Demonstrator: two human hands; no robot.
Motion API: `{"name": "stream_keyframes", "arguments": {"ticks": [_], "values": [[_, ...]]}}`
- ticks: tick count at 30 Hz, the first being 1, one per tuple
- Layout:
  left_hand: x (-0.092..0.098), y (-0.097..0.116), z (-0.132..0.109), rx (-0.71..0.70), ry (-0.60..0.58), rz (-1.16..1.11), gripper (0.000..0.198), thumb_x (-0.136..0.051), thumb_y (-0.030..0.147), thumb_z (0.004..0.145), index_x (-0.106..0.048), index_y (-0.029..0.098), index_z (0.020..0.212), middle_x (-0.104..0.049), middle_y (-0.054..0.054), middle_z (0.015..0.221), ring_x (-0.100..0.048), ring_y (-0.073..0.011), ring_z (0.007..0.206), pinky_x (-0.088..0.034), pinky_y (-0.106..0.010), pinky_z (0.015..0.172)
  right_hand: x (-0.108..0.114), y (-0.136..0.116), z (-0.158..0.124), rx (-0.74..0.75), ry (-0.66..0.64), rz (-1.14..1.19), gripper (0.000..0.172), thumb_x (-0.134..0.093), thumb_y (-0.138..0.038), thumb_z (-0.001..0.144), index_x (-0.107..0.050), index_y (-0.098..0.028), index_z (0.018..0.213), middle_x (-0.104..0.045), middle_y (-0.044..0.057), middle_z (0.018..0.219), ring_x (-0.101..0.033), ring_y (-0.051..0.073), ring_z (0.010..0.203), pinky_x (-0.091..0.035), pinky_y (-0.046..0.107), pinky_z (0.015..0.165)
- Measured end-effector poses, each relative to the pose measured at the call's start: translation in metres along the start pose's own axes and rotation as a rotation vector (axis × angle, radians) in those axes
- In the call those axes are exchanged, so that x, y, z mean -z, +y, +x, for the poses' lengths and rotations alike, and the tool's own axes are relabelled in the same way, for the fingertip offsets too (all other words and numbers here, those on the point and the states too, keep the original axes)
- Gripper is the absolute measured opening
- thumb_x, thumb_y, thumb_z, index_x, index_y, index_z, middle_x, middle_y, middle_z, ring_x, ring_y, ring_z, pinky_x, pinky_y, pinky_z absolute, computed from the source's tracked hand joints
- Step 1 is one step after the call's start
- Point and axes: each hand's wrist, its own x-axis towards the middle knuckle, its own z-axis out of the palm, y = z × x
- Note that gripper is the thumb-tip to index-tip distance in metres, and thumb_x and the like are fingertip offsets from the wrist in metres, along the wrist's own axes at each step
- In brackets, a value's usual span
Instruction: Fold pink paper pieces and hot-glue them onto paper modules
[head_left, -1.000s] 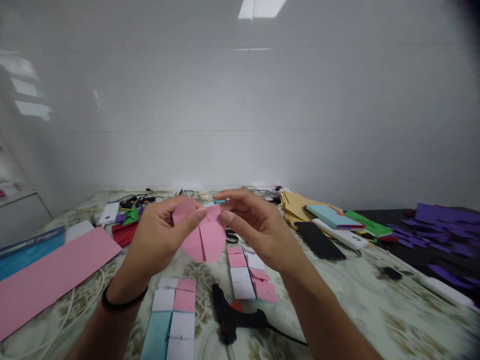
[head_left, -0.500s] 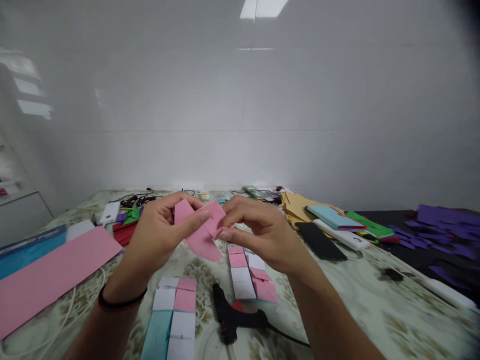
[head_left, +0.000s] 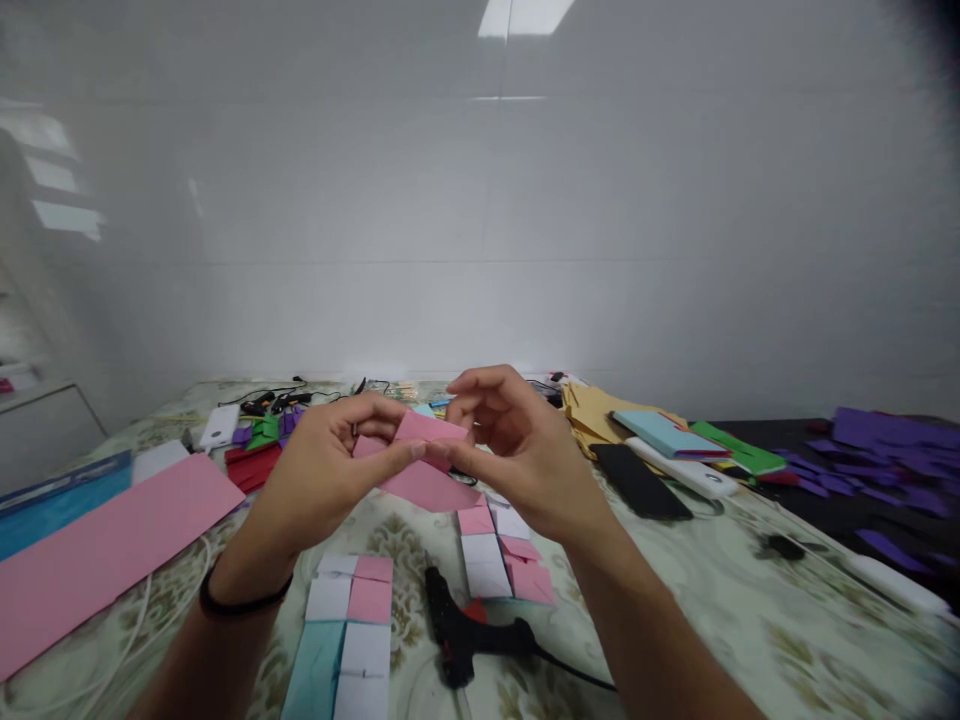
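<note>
A piece of folded pink paper [head_left: 424,485] is held up above the table, pinched between both hands. My left hand [head_left: 330,465] is closed on its left part, thumb on the near face. My right hand [head_left: 517,460] presses its thumb against the paper's right part close to the left thumb, its fingers curled behind. Below the hands lie a pink and white paper panel [head_left: 487,565] and, to the left, a panel [head_left: 349,630] of white, pink and teal squares. A black glue gun [head_left: 480,635] lies between and in front of them.
At left, a large pink sheet [head_left: 112,550] overlaps a blue packet [head_left: 67,505]. To the right are a black phone [head_left: 641,482], a white power strip [head_left: 682,468], yellow envelopes [head_left: 600,410] and purple paper pieces [head_left: 892,450]. White cables cross the patterned tablecloth.
The pink paper has turned and tilted between my hands. My right thumb has moved left beside the left one, and the right fingers have lifted a little.
</note>
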Motion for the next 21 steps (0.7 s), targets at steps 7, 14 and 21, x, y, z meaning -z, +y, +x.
{"name": "stream_keyframes", "arguments": {"ticks": [7, 14, 21], "values": [[-0.0017, -0.0010, 0.0008, -0.033, 0.090, 0.016, 0.011, -0.081, 0.026, 0.085, -0.077, 0.019, 0.093, -0.080, -0.002, 0.082, -0.075, -0.0157, 0.075, -0.055, -0.020, 0.061, 0.0012, 0.0008, 0.0018, -0.090, -0.027, -0.020, 0.025, -0.086, -0.039, 0.083, -0.073, -0.019, 0.091, -0.071, 0.001, 0.080, -0.066, 0.014, 0.072, -0.054, 0.027, 0.067], [0.0000, -0.0025, 0.0009, 0.026, -0.022, 0.037, 0.010, -0.078, 0.025, 0.086, -0.076, 0.019, 0.094, -0.079, -0.002, 0.079, -0.072, -0.0138, 0.068, -0.051, -0.018, 0.055, 0.0019, 0.0006, 0.0022, -0.086, -0.013, -0.128, 0.024, -0.087, -0.039, 0.082, -0.076, -0.019, 0.074, -0.074, 0.002, 0.070, -0.066, 0.014, 0.068, -0.051, 0.027, 0.063], [-0.0002, -0.0013, 0.0021, 0.026, -0.021, 0.086, 0.011, -0.078, 0.024, 0.083, -0.076, 0.018, 0.093, -0.074, 0.000, 0.074, -0.064, -0.0112, 0.060, -0.044, -0.017, 0.050, -0.0006, 0.0005, 0.0021, -0.040, -0.056, -0.177, 0.025, -0.074, -0.038, 0.093, -0.073, -0.019, 0.076, -0.074, 0.002, 0.074, -0.065, 0.014, 0.069, -0.050, 0.028, 0.065]]}}
